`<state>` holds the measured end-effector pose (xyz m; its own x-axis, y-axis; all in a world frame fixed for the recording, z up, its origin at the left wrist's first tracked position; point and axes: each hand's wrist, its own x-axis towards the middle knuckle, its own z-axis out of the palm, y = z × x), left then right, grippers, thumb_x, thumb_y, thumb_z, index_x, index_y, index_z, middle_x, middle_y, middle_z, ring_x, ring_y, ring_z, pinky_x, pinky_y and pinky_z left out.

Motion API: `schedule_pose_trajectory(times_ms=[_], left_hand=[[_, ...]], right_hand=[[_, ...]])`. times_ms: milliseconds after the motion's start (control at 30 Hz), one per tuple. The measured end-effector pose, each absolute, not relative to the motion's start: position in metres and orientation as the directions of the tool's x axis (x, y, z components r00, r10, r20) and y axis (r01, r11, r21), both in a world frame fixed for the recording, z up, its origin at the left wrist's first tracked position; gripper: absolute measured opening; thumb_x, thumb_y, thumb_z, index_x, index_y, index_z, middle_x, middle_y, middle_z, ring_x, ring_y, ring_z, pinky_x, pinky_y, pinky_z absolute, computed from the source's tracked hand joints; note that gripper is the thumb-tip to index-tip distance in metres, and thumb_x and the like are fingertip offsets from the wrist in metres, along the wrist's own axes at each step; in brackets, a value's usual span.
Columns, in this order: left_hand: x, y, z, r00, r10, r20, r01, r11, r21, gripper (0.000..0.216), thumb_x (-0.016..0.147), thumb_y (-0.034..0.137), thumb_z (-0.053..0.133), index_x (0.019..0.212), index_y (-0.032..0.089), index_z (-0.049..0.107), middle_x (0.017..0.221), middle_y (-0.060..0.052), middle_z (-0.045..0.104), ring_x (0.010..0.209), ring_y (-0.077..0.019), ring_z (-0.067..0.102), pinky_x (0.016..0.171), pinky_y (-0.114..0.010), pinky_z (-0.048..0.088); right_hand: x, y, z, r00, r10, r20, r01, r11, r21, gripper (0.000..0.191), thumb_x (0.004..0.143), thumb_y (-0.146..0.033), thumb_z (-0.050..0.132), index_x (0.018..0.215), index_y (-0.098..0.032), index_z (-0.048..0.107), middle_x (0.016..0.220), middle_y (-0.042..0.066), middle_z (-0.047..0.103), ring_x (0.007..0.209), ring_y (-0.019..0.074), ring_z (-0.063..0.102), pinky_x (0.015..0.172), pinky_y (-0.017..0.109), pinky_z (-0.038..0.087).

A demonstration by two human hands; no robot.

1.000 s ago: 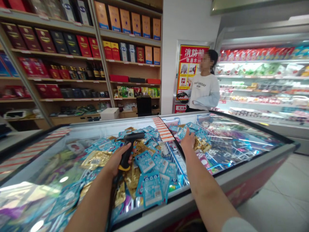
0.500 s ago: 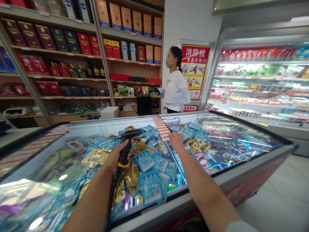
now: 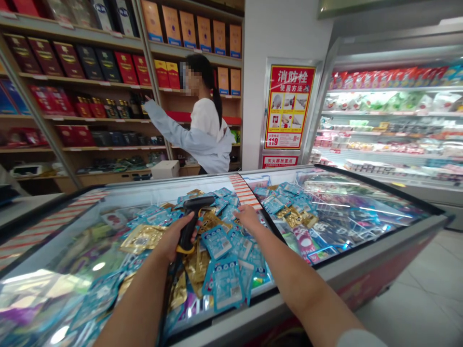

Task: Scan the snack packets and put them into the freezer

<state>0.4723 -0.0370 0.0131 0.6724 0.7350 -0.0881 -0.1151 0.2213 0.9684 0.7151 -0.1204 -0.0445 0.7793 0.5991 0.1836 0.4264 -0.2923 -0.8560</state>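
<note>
I stand at an open chest freezer (image 3: 361, 262) heaped with blue packets (image 3: 226, 282) and gold packets (image 3: 142, 237). My left hand (image 3: 173, 238) is wrapped round the grip of a black barcode scanner (image 3: 191, 219) with an orange band, its head held over the heap. My right hand (image 3: 248, 218) reaches into the freezer's middle, fingers curled down onto the blue packets beside a red-striped lid edge (image 3: 244, 193). Its fingertips are hidden among the packets.
A person in a white top (image 3: 204, 127) stands behind the freezer, arm stretched to the wooden shelves of boxed goods (image 3: 90, 67). A red notice (image 3: 289, 106) hangs on the wall. A lit chiller cabinet (image 3: 390, 120) lines the right; tiled floor (image 3: 427, 299) lies lower right.
My right hand has drawn leftward from the right bay to the middle of the heap. The person behind has walked from the red notice to the shelves and raised an arm. The scanner stays put.
</note>
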Motion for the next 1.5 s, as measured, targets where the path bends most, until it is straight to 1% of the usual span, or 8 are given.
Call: schedule_pose_trajectory(times_ms=[300, 500, 700, 800, 933, 1067, 1267, 1500], left_hand=[[0.473, -0.042, 0.017, 0.655, 0.752, -0.073, -0.14, 0.215, 0.967, 0.036, 0.074, 0.044, 0.075, 0.092, 0.014, 0.068, 0.069, -0.004, 0.067, 0.044, -0.0097, 0.05, 0.039, -0.02, 0.042], [0.472, -0.041, 0.015, 0.676, 0.731, -0.091, -0.079, 0.195, 0.978, 0.039, 0.074, 0.05, 0.073, 0.085, 0.013, 0.067, 0.054, -0.001, 0.06, 0.041, -0.0109, 0.05, 0.039, -0.02, 0.041], [0.472, -0.042, 0.014, 0.698, 0.714, -0.055, -0.068, 0.142, 0.988, 0.044, 0.072, 0.055, 0.073, 0.08, 0.012, 0.067, 0.051, -0.001, 0.058, 0.04, -0.0103, 0.049, 0.039, -0.019, 0.039], [0.472, -0.044, 0.016, 0.694, 0.717, -0.066, -0.057, 0.146, 0.988, 0.044, 0.072, 0.055, 0.074, 0.079, 0.013, 0.066, 0.051, -0.001, 0.058, 0.04, -0.0103, 0.049, 0.039, -0.019, 0.039], [0.472, -0.046, 0.018, 0.693, 0.718, -0.064, -0.047, 0.133, 0.99, 0.043, 0.071, 0.055, 0.074, 0.077, 0.013, 0.067, 0.049, -0.001, 0.057, 0.04, -0.0108, 0.049, 0.04, -0.02, 0.039], [0.472, -0.047, 0.019, 0.694, 0.716, -0.072, -0.034, 0.132, 0.991, 0.044, 0.071, 0.055, 0.074, 0.076, 0.012, 0.067, 0.049, -0.002, 0.057, 0.04, -0.0112, 0.049, 0.039, -0.02, 0.039], [0.472, -0.047, 0.019, 0.694, 0.716, -0.073, -0.03, 0.131, 0.991, 0.044, 0.071, 0.055, 0.074, 0.076, 0.012, 0.067, 0.049, -0.003, 0.057, 0.04, -0.0119, 0.049, 0.038, -0.021, 0.038], [0.473, -0.047, 0.019, 0.688, 0.721, -0.087, -0.024, 0.142, 0.99, 0.04, 0.072, 0.052, 0.073, 0.078, 0.013, 0.067, 0.049, -0.002, 0.057, 0.039, -0.0121, 0.049, 0.039, -0.021, 0.039]], right_hand=[[0.756, -0.144, -0.036, 0.804, 0.42, 0.421, 0.446, 0.043, -0.894, 0.025, 0.078, -0.032, 0.058, 0.098, -0.019, 0.066, 0.093, 0.004, 0.073, 0.086, 0.0204, 0.066, 0.08, 0.031, 0.05], [0.76, -0.154, -0.04, 0.73, 0.607, 0.315, 0.553, -0.252, -0.794, 0.022, 0.072, -0.016, 0.064, 0.094, -0.019, 0.069, 0.086, 0.003, 0.072, 0.083, 0.0206, 0.066, 0.081, 0.032, 0.05], [0.756, -0.145, -0.045, 0.715, 0.62, 0.322, 0.469, -0.085, -0.879, 0.028, 0.089, -0.029, 0.051, 0.113, -0.022, 0.064, 0.101, 0.003, 0.072, 0.088, 0.0189, 0.067, 0.076, 0.03, 0.054], [0.754, -0.145, -0.044, 0.771, 0.569, 0.286, 0.428, -0.131, -0.894, 0.033, 0.092, -0.028, 0.045, 0.12, -0.02, 0.06, 0.11, 0.007, 0.07, 0.094, 0.0205, 0.067, 0.079, 0.032, 0.054], [0.754, -0.154, -0.038, 0.772, 0.518, 0.369, 0.565, -0.292, -0.772, 0.035, 0.094, -0.022, 0.043, 0.125, -0.016, 0.059, 0.118, 0.012, 0.067, 0.111, 0.0242, 0.063, 0.098, 0.036, 0.046], [0.75, -0.16, -0.03, 0.676, 0.559, 0.48, 0.707, -0.307, -0.637, 0.037, 0.098, -0.021, 0.036, 0.128, -0.018, 0.059, 0.126, 0.013, 0.064, 0.114, 0.0239, 0.061, 0.1, 0.036, 0.043], [0.741, -0.161, -0.025, 0.602, 0.636, 0.484, 0.716, -0.16, -0.68, 0.045, 0.083, -0.021, 0.065, 0.128, -0.023, 0.059, 0.124, 0.007, 0.067, 0.113, 0.0225, 0.062, 0.1, 0.035, 0.044], [0.745, -0.158, -0.029, 0.676, 0.593, 0.438, 0.61, -0.116, -0.784, 0.062, 0.069, -0.017, 0.074, 0.129, -0.023, 0.058, 0.114, 0.005, 0.07, 0.099, 0.0218, 0.065, 0.092, 0.036, 0.049]])
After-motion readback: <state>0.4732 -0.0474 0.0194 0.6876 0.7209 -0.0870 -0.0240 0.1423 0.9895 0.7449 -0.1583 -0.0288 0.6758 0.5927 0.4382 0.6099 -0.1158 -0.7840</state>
